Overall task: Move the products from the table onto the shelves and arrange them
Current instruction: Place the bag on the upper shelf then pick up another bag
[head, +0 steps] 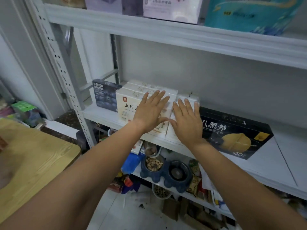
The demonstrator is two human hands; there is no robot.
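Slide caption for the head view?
Shelving: left hand and right hand press flat on white boxes on the shelf.

The light is cool, soft and even, bright enough across the middle shelf (pixel 282 155), with no hard shadows. The white boxes (pixel 127 103) near its left end are washed out, their tops nearly lost in glare, and the black box (pixel 232 135) along its front edge carries a faint sheen. Below that shelf the blue bowls (pixel 149 175) sit in dimmer shade. The packages (pixel 245 12) on the top shelf are blurred — their print unreadable — and the wooden table (pixel 33 155) is soft too. Wide-angle bending curves the perforated upright (pixel 66 83) and bows the shelf boards toward the sides.
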